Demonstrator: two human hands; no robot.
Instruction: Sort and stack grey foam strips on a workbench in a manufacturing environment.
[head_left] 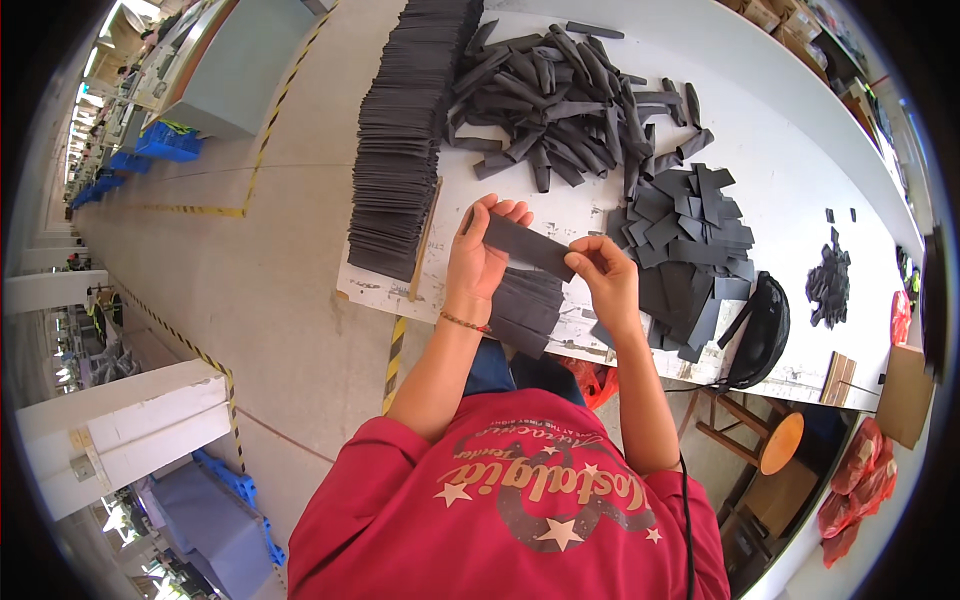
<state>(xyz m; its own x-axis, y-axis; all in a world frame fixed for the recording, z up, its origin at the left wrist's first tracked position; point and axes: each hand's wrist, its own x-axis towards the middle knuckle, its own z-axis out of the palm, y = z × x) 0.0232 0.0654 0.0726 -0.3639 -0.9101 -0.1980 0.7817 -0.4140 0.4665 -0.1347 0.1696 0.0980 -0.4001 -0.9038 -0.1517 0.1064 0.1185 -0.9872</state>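
A flat black strip, seemingly fabric, is held between my two hands above the front of the white table. The fingers of my left hand, palm up, curl behind the strip's left end, with the thumb at its edge. Between thumb and fingertips, my right hand pinches the right end. Just below the strip, a small stack of flat black pieces lies at the table's front edge, partly covered by my hands. To the right of my right hand is a loose heap of flat black pieces.
A long row of stacked black pieces runs along the table's left side, with a wooden strip beside it. Farther back lie many rolled black tubes. A black pouch-like item, small black bits and a stool are on the right.
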